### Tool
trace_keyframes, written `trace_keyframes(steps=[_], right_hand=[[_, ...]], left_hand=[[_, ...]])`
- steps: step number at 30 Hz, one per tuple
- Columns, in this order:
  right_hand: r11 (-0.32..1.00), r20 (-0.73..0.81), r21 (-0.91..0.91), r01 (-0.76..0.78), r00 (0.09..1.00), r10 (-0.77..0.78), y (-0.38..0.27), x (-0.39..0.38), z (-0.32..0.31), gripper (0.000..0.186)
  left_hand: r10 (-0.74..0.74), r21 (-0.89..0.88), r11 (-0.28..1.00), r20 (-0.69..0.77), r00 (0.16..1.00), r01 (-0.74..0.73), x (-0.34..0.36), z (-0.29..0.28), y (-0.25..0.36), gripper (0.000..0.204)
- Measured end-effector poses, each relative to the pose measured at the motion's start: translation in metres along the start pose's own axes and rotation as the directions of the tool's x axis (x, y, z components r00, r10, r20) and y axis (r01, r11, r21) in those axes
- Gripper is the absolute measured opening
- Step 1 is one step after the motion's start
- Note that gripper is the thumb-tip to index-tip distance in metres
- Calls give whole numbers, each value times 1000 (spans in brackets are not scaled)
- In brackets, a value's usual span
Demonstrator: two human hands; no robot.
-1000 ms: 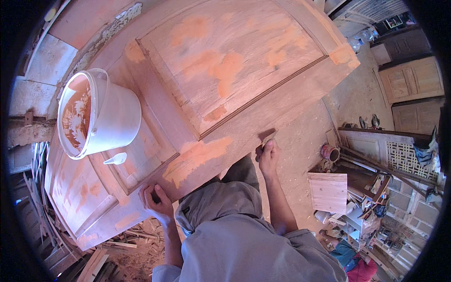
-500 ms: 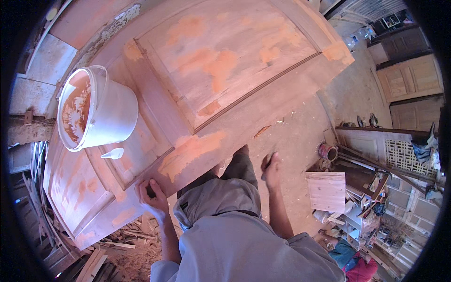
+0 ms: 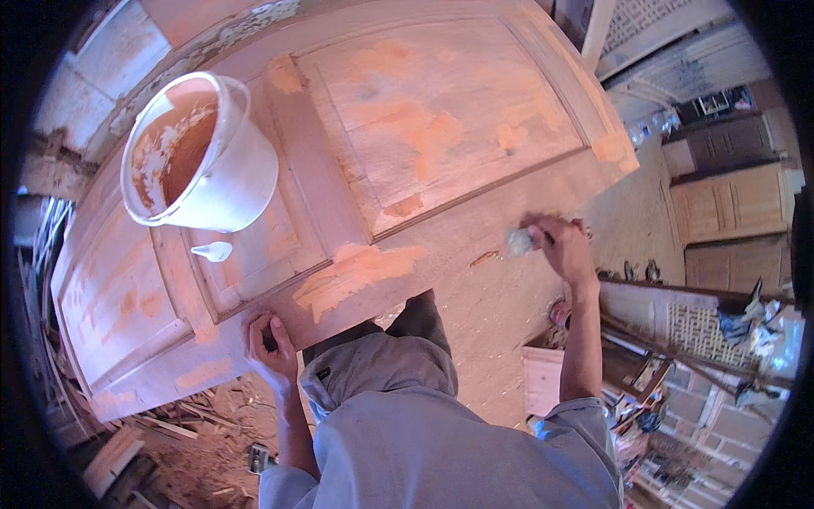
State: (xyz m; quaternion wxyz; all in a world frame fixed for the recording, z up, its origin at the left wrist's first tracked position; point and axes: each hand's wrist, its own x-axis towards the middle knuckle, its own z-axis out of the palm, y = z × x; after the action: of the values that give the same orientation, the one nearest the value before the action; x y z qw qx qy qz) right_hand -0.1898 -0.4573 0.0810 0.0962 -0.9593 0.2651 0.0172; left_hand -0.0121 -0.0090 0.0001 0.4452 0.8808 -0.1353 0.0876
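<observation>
My left hand [image 3: 271, 343] has its fingers curled at the near edge of a wooden panelled door [image 3: 466, 110] patched with orange filler. My right hand [image 3: 555, 242] is closed on a putty knife, whose blurred pale blade [image 3: 519, 241] is at the door's near right edge; whether it touches cannot be told. A white bucket [image 3: 233, 182] with brown paste on its inner wall stands on the door at the left. Below it lies a small white plastic spout-like piece [image 3: 216, 250].
Wood scraps [image 3: 170, 424] cover the floor at lower left. At right stand cabinet doors [image 3: 725, 204], a lattice panel [image 3: 695, 331] and stacked boards and clutter [image 3: 636, 382]. A masonry wall [image 3: 114, 51] runs behind the door at upper left.
My right hand, which was lowered past the near edge half a second ago, has swung up and rightward with the putty knife. The camera view has shifted; my left hand stays at the edge.
</observation>
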Motion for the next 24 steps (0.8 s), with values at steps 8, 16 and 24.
trace_keyframes(steps=[8, 16, 24], right_hand=[[942, 42, 45, 331, 942, -333, -86, -5, 16, 20], [888, -5, 290, 358, 928, -373, -153, 30, -6, 16], [766, -333, 377, 521, 848, -413, -261, 100, -83, 25]], left_hand=[[-69, -50, 997, -238, 969, 59, -1, -38, -8, 16], [-51, 185, 976, -310, 949, 113, 25, -81, -43, 16], [7, 193, 977, -466, 885, 94, 13, -70, -77, 13]])
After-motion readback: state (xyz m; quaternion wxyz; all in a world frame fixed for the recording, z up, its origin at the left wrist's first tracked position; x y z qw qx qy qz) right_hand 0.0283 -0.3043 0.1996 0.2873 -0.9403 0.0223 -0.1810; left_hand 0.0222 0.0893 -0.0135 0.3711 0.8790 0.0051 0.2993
